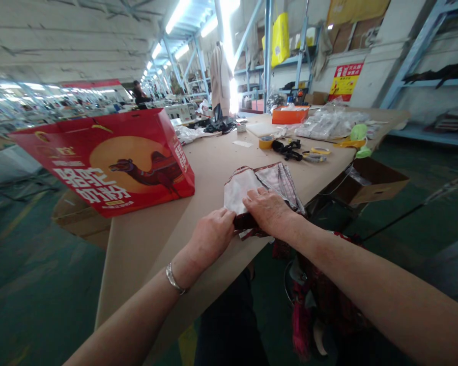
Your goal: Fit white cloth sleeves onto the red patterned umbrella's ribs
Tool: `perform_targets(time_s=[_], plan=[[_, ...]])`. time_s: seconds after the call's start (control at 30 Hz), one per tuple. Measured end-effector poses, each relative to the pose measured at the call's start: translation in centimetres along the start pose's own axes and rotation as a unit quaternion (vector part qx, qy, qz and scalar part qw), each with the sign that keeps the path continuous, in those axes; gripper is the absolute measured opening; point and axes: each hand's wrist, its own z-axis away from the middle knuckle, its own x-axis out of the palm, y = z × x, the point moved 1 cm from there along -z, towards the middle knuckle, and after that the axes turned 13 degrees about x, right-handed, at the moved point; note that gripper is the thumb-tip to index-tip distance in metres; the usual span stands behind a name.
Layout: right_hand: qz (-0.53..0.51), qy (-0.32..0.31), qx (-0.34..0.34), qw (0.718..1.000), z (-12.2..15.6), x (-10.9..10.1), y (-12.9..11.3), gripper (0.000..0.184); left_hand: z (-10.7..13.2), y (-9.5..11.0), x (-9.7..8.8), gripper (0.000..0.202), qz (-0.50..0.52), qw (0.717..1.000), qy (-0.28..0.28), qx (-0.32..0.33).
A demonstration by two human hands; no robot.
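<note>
A small stack of folded cloth pieces, whitish with dark red edging, lies near the front edge of the table. My left hand pinches the near left corner of the cloth between thumb and fingers. My right hand rests on top of it, fingers stretched out and lying flat. Layers of patterned fabric fan out beyond the right hand. Dark red cloth shows under both hands, and the fabric's underside is hidden.
To the left stands a red paper bag with a camel on it. Yellow tape, yellow-handled pliers, an orange box and clear plastic bags lie farther back. An open carton sits below the table's right edge.
</note>
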Motion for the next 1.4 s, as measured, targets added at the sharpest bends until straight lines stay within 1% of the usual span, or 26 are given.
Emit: perform_targets(time_s=[0.07, 0.13, 0.2, 0.23, 0.27, 0.33, 0.43, 0.5, 0.57, 0.6, 0.63, 0.73, 0.77, 0.8, 0.87, 0.93, 1.0, 1.1, 1.13, 1.17, 1.2, 1.23, 1.27, 1.3, 1.33, 1.4], plan=[[-0.004, -0.011, 0.063, 0.998, -0.2, -0.5, 1.1, 0.027, 0.3, 0.1, 0.4, 0.017, -0.007, 1.0, 0.007, -0.029], [-0.045, -0.024, 0.127, 0.991, -0.3, -0.9, 1.9, 0.028, 0.4, 0.2, 0.9, 0.017, 0.024, 0.998, 0.022, -0.062], [-0.129, -0.018, 0.17, 0.977, 0.0, -1.1, 2.3, 0.036, 0.3, 0.1, 1.2, 0.016, 0.108, 0.987, 0.065, -0.102], [-0.187, -0.009, 0.18, 0.966, 0.2, -0.9, 2.2, 0.041, 0.1, -0.1, 1.2, 0.017, 0.161, 0.973, 0.101, -0.128], [-0.252, -0.001, 0.183, 0.95, 0.5, -0.4, 2.0, 0.045, 0.0, -0.3, 1.2, 0.018, 0.214, 0.953, 0.145, -0.156], [-0.378, 0.003, 0.178, 0.909, 1.1, 1.0, 1.4, 0.041, -0.4, -0.7, 0.8, 0.017, 0.291, 0.903, 0.241, -0.202], [-0.516, -0.028, 0.194, 0.834, 1.6, 3.8, 0.5, 0.034, -0.9, -1.0, -0.3, 0.012, 0.319, 0.848, 0.358, -0.226], [-0.582, -0.06, 0.22, 0.781, 1.5, 5.0, 0.2, 0.036, -1.2, -0.7, -1.2, 0.011, 0.329, 0.825, 0.404, -0.221], [-0.624, -0.094, 0.243, 0.737, 1.4, 5.1, 0.1, 0.038, -1.4, 0.1, -2.1, 0.011, 0.391, 0.791, 0.422, -0.208], [-0.63, -0.097, 0.244, 0.73, 1.4, 4.7, 0.2, 0.038, -1.5, 0.6, -2.6, 0.01, 0.445, 0.761, 0.427, -0.203], [-0.626, -0.081, 0.238, 0.739, 1.6, 4.0, 0.2, 0.037, -1.5, 1.2, -3.1, 0.01, 0.507, 0.719, 0.43, -0.201], [-0.578, 0.045, 0.195, 0.792, 3.5, 1.5, 0.7, 0.036, -0.9, 3.2, -4.6, 0.015, 0.69, 0.567, 0.398, -0.21], [-0.566, 0.087, 0.188, 0.798, 4.6, 0.8, 0.9, 0.037, -0.5, 3.9, -4.9, 0.017, 0.733, 0.529, 0.37, -0.213], [-0.561, 0.115, 0.195, 0.796, 6.0, 0.4, 1.1, 0.037, 0.0, 4.6, -5.0, 0.018, 0.767, 0.501, 0.336, -0.217], [-0.566, 0.129, 0.231, 0.781, 9.4, 0.4, 1.6, 0.032, 0.9, 6.1, -4.5, 0.018, 0.813, 0.461, 0.264, -0.237], [-0.57, 0.121, 0.259, 0.77, 13.2, 1.4, 2.0, 0.016, 1.7, 7.8, -3.0, 0.015, 0.839, 0.425, 0.203, -0.274], [-0.568, 0.093, 0.246, 0.78, 17.3, 3.0, 2.0, 0.004, 2.2, 9.6, -0.7, 0.013, 0.845, 0.39, 0.167, -0.327], [-0.529, 0.003, 0.224, 0.819, 22.7, 6.0, 1.4, 0.014, 2.4, 12.4, 2.6, 0.014, 0.842, 0.352, 0.121, -0.39], [-0.513, -0.028, 0.239, 0.824, 24.2, 6.9, 1.2, 0.015, 2.3, 13.3, 3.6, 0.015, 0.846, 0.341, 0.102, -0.397], [-0.507, -0.051, 0.267, 0.818, 25.3, 7.6, 1.1, 0.015, 2.1, 14.1, 4.4, 0.014, 0.852, 0.331, 0.085, -0.396], [-0.518, -0.061, 0.303, 0.798, 26.1, 8.1, 1.1, 0.016, 1.9, 14.8, 5.1, 0.013, 0.86, 0.321, 0.073, -0.39], [-0.548, -0.064, 0.342, 0.761, 26.5, 8.5, 1.1, 0.018, 1.6, 15.5, 5.8, 0.013, 0.866, 0.315, 0.067, -0.382], [-0.596, -0.058, 0.383, 0.703, 26.6, 8.5, 1.3, 0.02, 1.4, 16.1, 6.4, 0.012, 0.871, 0.317, 0.062, -0.371], [-0.657, -0.046, 0.419, 0.625, 26.5, 8.4, 1.5, 0.021, 1.3, 16.7, 6.9, 0.011, 0.872, 0.332, 0.05, -0.356], [-0.719, -0.029, 0.449, 0.529, 26.2, 8.1, 1.8, 0.022, 1.2, 17.3, 7.3, 0.011, 0.87, 0.361, 0.026, -0.336], [-0.811, -0.022, 0.479, 0.335, 25.4, 7.0, 2.4, 0.022, 1.1, 18.3, 7.7, 0.019, 0.862, 0.423, -0.072, -0.272]])
